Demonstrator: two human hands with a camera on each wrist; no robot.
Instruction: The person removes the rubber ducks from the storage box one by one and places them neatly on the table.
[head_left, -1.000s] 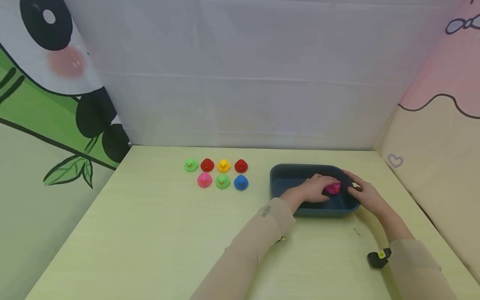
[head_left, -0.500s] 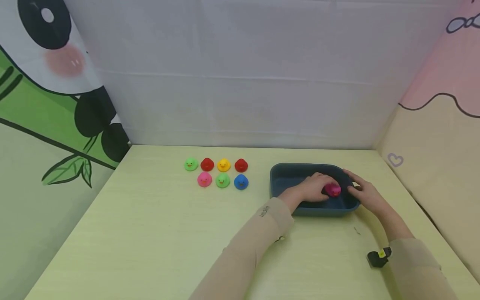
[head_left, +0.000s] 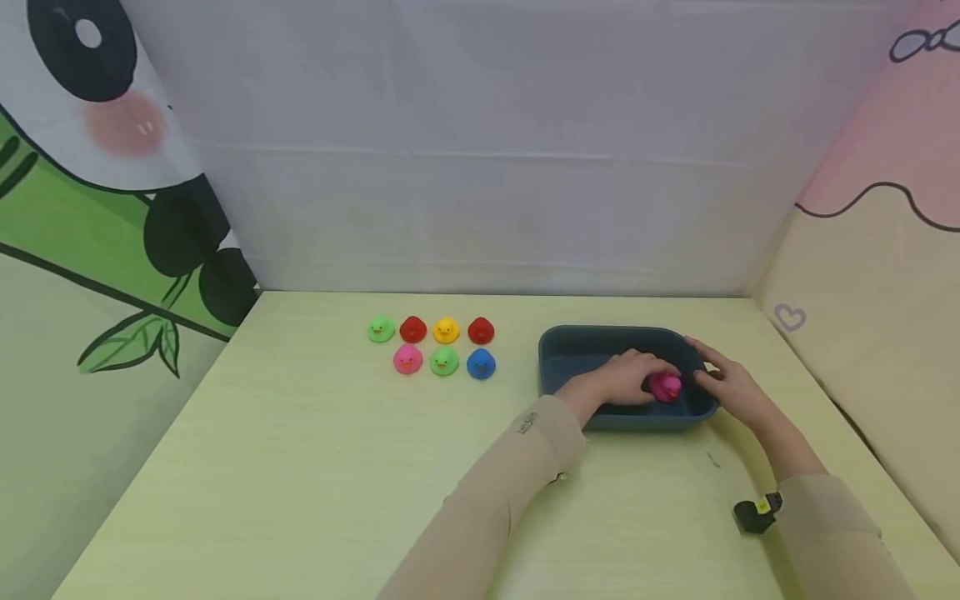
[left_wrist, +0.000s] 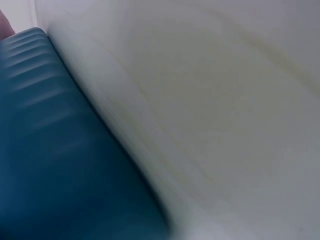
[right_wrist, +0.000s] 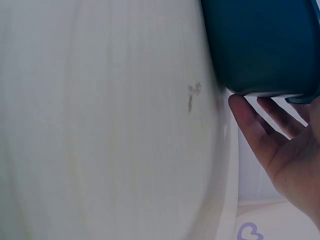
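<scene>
In the head view my left hand [head_left: 628, 379] reaches over the near wall of a dark blue rectangular tub [head_left: 577, 332] and holds a pink rubber duck [head_left: 666, 387] inside it, low at the right end. The duck's orange beak points toward me; its left side is hidden by my fingers. My right hand [head_left: 731, 390] grips the tub's right end, thumb at the rim. The right wrist view shows that hand's fingers [right_wrist: 252, 130] against the outer wall of the tub [right_wrist: 265, 50]. In the left wrist view only the tub's ribbed outer side [left_wrist: 55, 130] fills the left.
Left of the tub, several rubber ducks stand in two rows, among them a yellow duck [head_left: 446, 331], a blue duck [head_left: 481, 364] and another pink duck [head_left: 408, 359]. A white cloth wall [head_left: 480, 167] closes off the back of the pale table [head_left: 300, 467]. A black wrist device [head_left: 756, 515] sits by my right sleeve.
The pink duck in my left hand has lowered slightly in the tub and turned, so its beak shows more clearly. My right hand has kept its place on the tub.
</scene>
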